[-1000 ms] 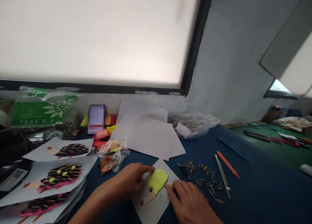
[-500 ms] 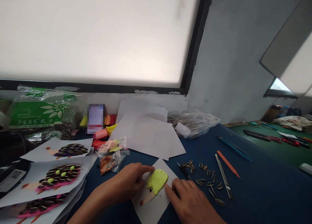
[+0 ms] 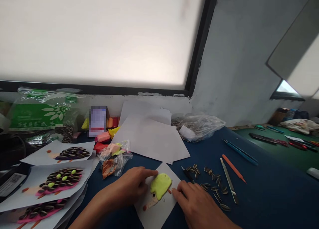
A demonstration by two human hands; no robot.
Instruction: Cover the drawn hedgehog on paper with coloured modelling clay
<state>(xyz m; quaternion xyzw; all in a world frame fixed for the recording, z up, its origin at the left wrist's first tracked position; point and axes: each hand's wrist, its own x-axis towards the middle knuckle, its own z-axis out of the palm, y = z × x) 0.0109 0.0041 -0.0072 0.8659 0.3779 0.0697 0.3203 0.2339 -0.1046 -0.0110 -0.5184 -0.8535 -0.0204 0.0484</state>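
A white sheet of paper [image 3: 157,219] lies at the front of the blue table, carrying a clay hedgehog with a flat yellow-green clay body [image 3: 160,185], a pale snout [image 3: 151,201] and a red-brown nose [image 3: 145,208]. A small brown clay piece [image 3: 169,191] sits at the body's right edge. My left hand [image 3: 136,182] rests with its index finger stretched onto the paper beside the body's upper left; its other fingers curl loosely. Just right of the brown piece, my right hand [image 3: 195,202] has its fingers bent and apart, nothing visible in them, touching the paper's edge.
Sunflower seeds [image 3: 215,180], a black-handled tool [image 3: 188,174], a metal blade tool [image 3: 229,180], an orange tool [image 3: 233,168] and blue tweezers [image 3: 240,152] lie right. Finished seed pictures [image 3: 59,179] and clay packets [image 3: 112,159] are left; blank paper [image 3: 152,139] lies behind.
My right hand has shifted slightly right and away from the yellow-green body. The small brown clay piece now shows at the body's edge. My left hand has stayed put.
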